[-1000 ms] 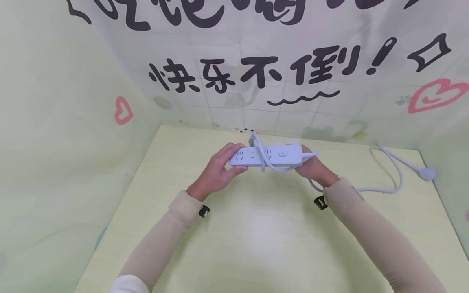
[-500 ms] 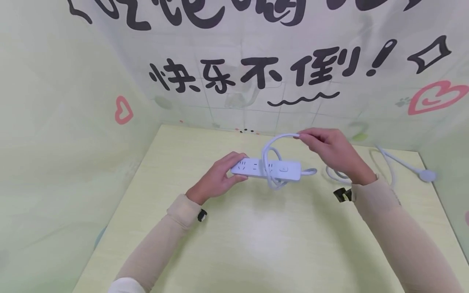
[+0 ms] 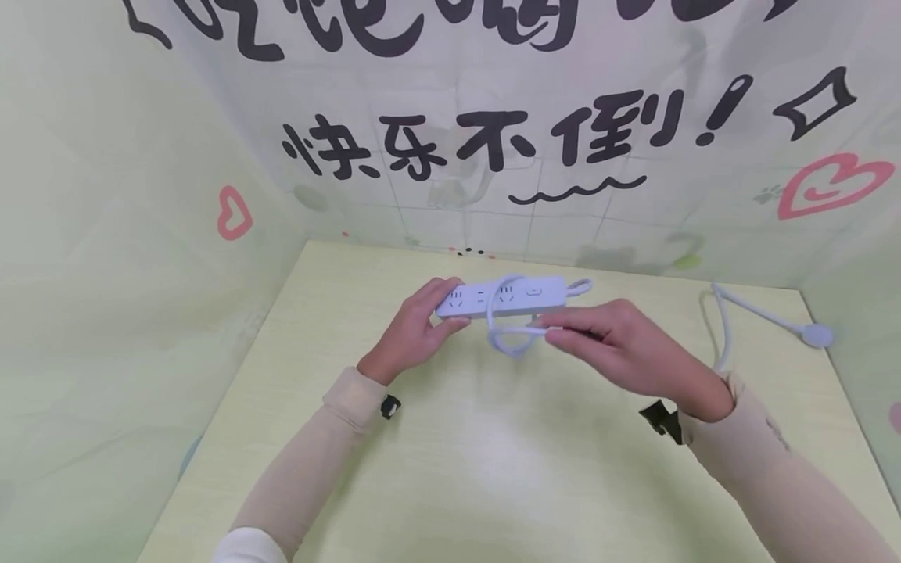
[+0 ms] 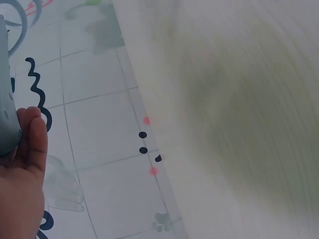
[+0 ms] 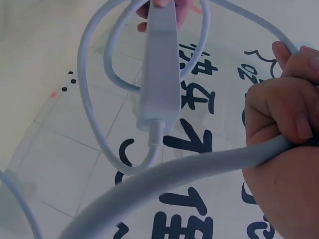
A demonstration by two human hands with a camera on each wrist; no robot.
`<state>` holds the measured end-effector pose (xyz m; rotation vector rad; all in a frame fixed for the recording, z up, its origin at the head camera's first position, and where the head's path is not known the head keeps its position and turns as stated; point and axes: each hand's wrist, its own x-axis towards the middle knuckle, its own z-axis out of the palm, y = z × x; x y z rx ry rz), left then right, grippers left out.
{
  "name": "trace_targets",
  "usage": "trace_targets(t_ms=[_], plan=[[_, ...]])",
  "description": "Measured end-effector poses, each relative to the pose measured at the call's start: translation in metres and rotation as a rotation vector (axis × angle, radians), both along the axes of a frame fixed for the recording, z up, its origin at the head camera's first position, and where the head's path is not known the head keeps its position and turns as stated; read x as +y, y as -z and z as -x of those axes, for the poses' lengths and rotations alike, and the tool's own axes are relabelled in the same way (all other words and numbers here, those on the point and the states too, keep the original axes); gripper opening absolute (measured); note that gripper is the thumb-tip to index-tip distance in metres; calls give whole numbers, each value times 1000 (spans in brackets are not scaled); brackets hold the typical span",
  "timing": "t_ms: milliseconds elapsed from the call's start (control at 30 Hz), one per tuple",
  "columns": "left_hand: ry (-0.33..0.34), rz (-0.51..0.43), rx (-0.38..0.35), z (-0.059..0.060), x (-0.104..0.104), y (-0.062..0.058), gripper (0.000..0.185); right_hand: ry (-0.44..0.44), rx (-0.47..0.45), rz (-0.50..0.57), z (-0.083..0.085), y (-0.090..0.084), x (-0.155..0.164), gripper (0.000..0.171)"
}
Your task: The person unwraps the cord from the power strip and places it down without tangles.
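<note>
A white power strip [image 3: 503,296] is held above the pale yellow table [image 3: 493,469]. My left hand [image 3: 421,328] grips its left end; the same hand [image 4: 20,179] and the strip's edge [image 4: 6,114] show at the left of the left wrist view. The strip's white cord [image 3: 508,338] loops around the strip's middle. My right hand [image 3: 612,344] pinches this cord just in front of the strip. In the right wrist view the strip [image 5: 160,69] is seen end-on with cord loops [image 5: 94,84] around it, and the right hand [image 5: 284,134] grips the cord.
The rest of the cord [image 3: 725,328] trails to a white plug [image 3: 816,336] lying at the table's far right. A wall cloth with black lettering [image 3: 479,145] and pink hearts stands behind the table, and pale green cloth walls close the sides.
My right hand went from under the strip's right end up over its back with the cord, then down in front, drawing a loop around the strip. The left hand has barely moved.
</note>
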<state>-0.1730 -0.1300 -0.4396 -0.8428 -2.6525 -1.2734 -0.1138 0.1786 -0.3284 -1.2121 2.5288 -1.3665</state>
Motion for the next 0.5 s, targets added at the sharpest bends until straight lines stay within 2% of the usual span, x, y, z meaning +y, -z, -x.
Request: trace_targets(t_ms=[133, 267, 400, 500], plan=[[-58, -73, 21, 3, -3, -3, 52, -96, -86, -70, -6, 14, 1, 26], [-87, -241, 25, 7, -4, -9, 50, -154, -203, -178, -7, 34, 5, 26], [-61, -390, 4, 7, -3, -18, 51, -139, -252, -287, 0, 55, 8, 29], [-32, -422, -1, 3, -1, -24, 53, -92, -271, -362, 11, 71, 10, 30]])
